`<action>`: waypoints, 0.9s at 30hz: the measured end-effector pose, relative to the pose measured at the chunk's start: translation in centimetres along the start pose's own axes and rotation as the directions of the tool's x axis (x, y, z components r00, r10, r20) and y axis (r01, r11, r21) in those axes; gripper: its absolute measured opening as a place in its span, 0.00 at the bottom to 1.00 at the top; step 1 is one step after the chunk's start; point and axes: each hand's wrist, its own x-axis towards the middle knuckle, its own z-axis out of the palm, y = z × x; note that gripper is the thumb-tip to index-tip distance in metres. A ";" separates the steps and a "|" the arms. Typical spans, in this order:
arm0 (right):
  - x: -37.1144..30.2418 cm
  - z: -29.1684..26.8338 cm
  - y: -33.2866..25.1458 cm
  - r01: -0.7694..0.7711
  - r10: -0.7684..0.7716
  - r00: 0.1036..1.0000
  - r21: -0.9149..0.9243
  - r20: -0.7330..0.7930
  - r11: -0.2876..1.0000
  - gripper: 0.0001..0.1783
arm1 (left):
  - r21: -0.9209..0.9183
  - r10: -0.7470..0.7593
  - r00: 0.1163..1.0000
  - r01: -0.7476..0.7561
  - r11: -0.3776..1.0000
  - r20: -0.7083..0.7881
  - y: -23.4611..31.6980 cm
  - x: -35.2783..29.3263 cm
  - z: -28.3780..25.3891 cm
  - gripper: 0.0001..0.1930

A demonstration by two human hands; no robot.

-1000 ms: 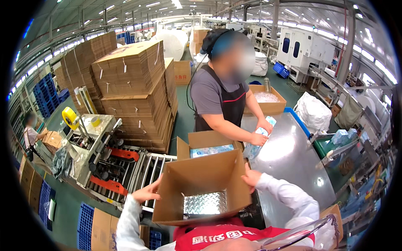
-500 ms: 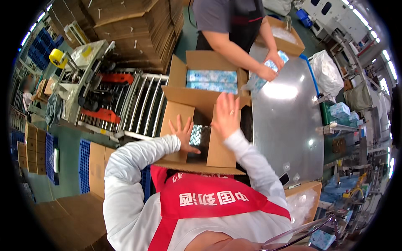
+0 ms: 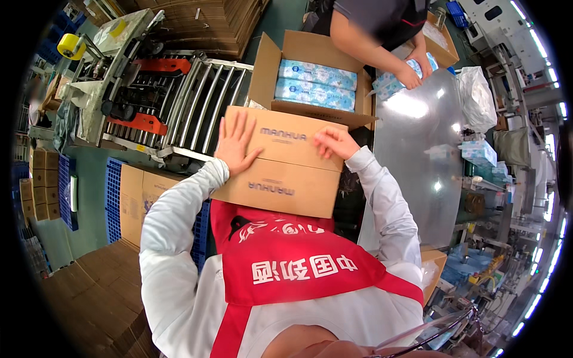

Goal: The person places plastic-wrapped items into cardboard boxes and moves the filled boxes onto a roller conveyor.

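Closed carton (image 3: 280, 164): is sitting at frame centre, flaps meeting along a seam.
Left hand (image 3: 237, 144): is lying spread on its upper-left area.
Right hand (image 3: 335, 145): is showing bent fingers at its upper right; cannot tell whether they are pinching anything.
Open carton (image 3: 316, 48): is standing just beyond, upper centre, holding blue packs (image 3: 316, 95).
Seam risk: no tape is showing; uneven pressure could be making flaps buckle.

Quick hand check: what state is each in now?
Left hand: open, fingers spread atop the cardboard carton.
Right hand: fingers half-curled over the carton; open or closed cannot be told.
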 end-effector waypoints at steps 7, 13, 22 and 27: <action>5.4 3.2 16.2 0.113 -0.280 0.377 -0.256 -0.883 0.960 0.21 | 0.017 -0.092 0.995 0.093 0.996 -0.039 -22.4 -4.2 -0.4 0.37; 7.5 12.2 22.9 -0.016 0.094 0.906 0.188 -0.412 0.982 0.27 | -0.847 -0.275 0.802 0.512 -0.139 0.530 -27.0 -8.3 -8.1 0.37; -3.3 22.9 -7.7 -0.032 -0.128 0.941 -0.461 -0.312 0.887 0.11 | -0.607 -0.221 0.565 0.733 -0.307 0.795 -22.7 -10.8 13.3 0.32; 9.4 30.3 2.7 -0.112 0.017 0.978 -0.454 -0.208 0.884 0.28 | -0.798 -0.027 0.799 0.601 0.051 0.600 -9.0 -0.8 2.1 0.54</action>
